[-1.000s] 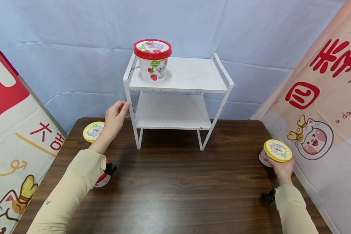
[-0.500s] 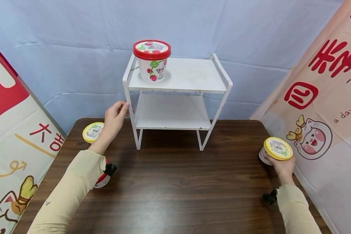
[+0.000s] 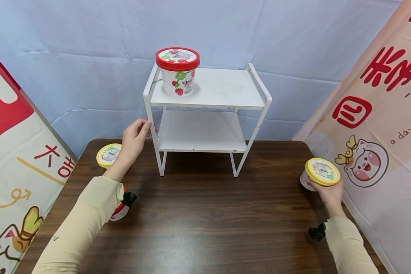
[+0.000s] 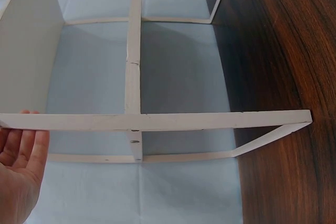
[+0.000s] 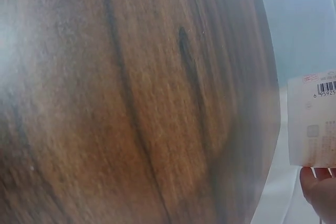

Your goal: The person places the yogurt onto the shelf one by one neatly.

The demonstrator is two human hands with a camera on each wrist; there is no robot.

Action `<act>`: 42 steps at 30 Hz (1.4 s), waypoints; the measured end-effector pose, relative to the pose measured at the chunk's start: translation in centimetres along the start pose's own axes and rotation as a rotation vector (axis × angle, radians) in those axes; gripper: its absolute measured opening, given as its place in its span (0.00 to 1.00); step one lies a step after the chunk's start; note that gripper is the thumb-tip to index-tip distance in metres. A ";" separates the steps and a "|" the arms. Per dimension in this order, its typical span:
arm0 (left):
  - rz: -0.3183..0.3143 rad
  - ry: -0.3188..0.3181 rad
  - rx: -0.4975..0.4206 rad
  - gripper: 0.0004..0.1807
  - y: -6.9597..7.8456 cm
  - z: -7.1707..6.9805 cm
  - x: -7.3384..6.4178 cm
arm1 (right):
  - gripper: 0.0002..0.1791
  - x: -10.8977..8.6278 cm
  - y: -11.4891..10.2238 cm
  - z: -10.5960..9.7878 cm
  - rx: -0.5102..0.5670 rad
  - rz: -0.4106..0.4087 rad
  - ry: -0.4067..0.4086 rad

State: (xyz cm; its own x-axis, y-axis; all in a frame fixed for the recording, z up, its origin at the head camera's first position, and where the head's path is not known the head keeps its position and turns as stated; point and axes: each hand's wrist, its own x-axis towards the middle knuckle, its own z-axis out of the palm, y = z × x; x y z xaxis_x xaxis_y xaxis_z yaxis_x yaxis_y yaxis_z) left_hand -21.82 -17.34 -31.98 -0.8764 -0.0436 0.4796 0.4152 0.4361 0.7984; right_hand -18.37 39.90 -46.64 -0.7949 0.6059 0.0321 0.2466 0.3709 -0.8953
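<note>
At the front left post of a white two-tier shelf rack [image 3: 202, 131], my left hand [image 3: 133, 140] grips the upright with thumb and fingers. The left wrist view has the fingers [image 4: 29, 150] curled behind that white bar. On the far right, my right hand [image 3: 331, 196] holds a yellow-lidded paper tub [image 3: 323, 171] by its side. In the right wrist view, the tub's pale wall with a barcode [image 5: 328, 87] shows above the fingertips [image 5: 308, 178]. A red-lidded tub [image 3: 179, 82] with strawberry pictures stands upright on the left of the top tier.
Another yellow-lidded tub [image 3: 108, 154] stands at the table's back left, partly behind my left forearm. A red-lidded tub [image 3: 120, 214] is mostly hidden under the left sleeve. Printed cloths [image 3: 366, 160] flank the dark wooden table [image 3: 226, 220]; a pale blue cloth [image 3: 294, 57] hangs behind.
My right hand has moved slightly away from me and a little left with the yellow-lidded tub. The left hand keeps its grip on the post.
</note>
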 end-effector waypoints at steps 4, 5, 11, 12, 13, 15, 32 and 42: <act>-0.001 0.004 -0.013 0.17 -1.8 0.2 0.5 | 0.54 -0.3 -0.2 0.1 -0.010 -0.036 -0.015; -0.003 0.005 -0.018 0.17 -2.3 0.3 0.6 | 0.53 -0.3 -0.2 0.1 -0.014 -0.054 -0.019; 0.002 0.007 -0.024 0.19 -2.6 0.4 0.6 | 0.49 -0.6 -0.8 0.4 -0.055 -0.183 -0.030; 0.002 0.007 -0.025 0.19 -2.6 0.4 0.6 | 0.50 -0.6 -0.9 0.4 -0.058 -0.200 -0.038; 0.003 0.008 -0.024 0.19 -2.5 0.4 0.6 | 0.51 -0.7 -1.0 0.5 -0.049 -0.215 -0.050; 0.004 0.010 -0.025 0.19 -2.5 0.3 0.6 | 0.52 -0.9 -1.2 0.6 -0.040 -0.245 -0.068; 0.006 0.006 -0.042 0.18 -2.2 0.3 0.6 | 0.53 -2.6 -2.9 1.4 -0.129 -0.289 -0.223; 0.009 0.011 -0.063 0.18 -2.2 0.3 0.6 | 0.53 -3.4 -3.8 2.0 -0.148 -0.321 -0.275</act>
State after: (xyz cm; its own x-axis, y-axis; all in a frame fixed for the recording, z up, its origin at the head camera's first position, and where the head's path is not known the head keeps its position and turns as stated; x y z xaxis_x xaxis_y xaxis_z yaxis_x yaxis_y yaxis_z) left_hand -23.32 -18.03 -33.58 -0.8701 -0.0497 0.4903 0.4377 0.3794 0.8152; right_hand -17.69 35.05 -44.27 -0.9570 0.2415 0.1609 0.0241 0.6188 -0.7852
